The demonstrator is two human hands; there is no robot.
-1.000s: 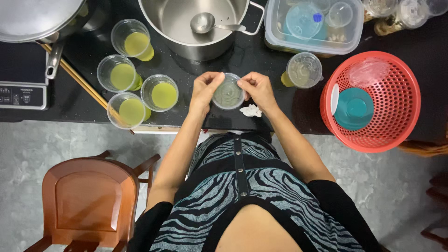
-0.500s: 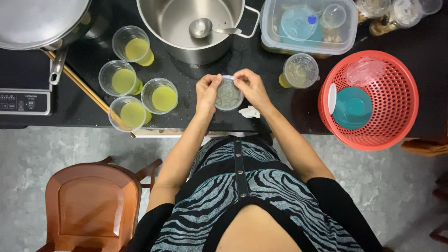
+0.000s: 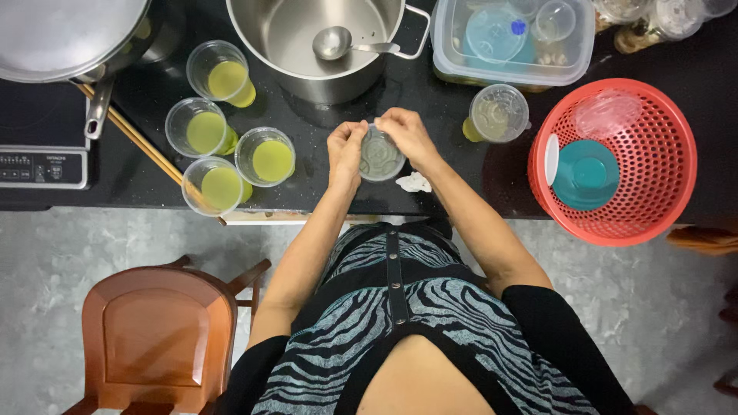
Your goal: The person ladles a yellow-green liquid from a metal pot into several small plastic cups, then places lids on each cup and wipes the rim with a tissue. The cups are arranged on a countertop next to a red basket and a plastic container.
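Both hands grip one clear lidded cup (image 3: pixel 380 156) at the tabletop's (image 3: pixel 323 192) near edge: left hand (image 3: pixel 346 147) curled on its left rim, right hand (image 3: pixel 405 131) pinching the right rim, apparently seating the lid. Leftward stand four open cups of yellow-green liquid (image 3: pixel 231 138); behind, a steel pot (image 3: pixel 323 38) with ladle (image 3: pixel 338 42); rightward, a red basket (image 3: pixel 661 192). Grey floor and a wooden chair (image 3: pixel 157 338) lie below.

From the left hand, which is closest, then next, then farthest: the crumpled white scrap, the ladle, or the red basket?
From the left hand:
1. Crumpled white scrap, just to its right on the counter.
2. Ladle, up inside the steel pot.
3. Red basket, far right.
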